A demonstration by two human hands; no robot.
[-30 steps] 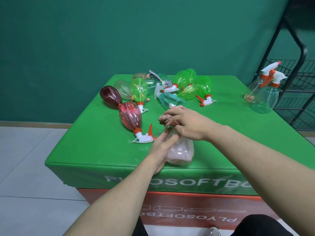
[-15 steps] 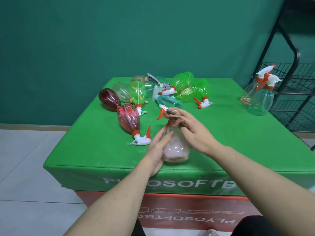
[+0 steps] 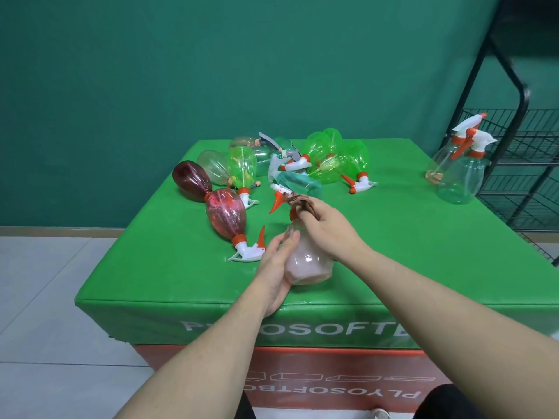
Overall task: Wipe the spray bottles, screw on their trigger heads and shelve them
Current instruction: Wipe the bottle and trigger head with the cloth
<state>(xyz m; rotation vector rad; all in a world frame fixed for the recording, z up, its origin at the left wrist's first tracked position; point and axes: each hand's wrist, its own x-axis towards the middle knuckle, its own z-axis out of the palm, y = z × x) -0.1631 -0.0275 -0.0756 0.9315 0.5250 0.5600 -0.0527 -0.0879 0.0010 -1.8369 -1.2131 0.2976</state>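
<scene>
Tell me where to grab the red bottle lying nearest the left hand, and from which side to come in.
Grip the red bottle round its wide belly, coming down from above. It lies on its side on the green mat, trigger head pointing toward the near edge, so the rounded body faces up and is free. I would avoid the thin trigger, which sits close to the left hand.

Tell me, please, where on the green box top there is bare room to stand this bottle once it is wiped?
Bare green lies right of the right hand, between the held bottle and the two upright bottles at the far right corner. The near left corner of the box top is bare too. The far left middle is crowded with lying bottles.
</scene>
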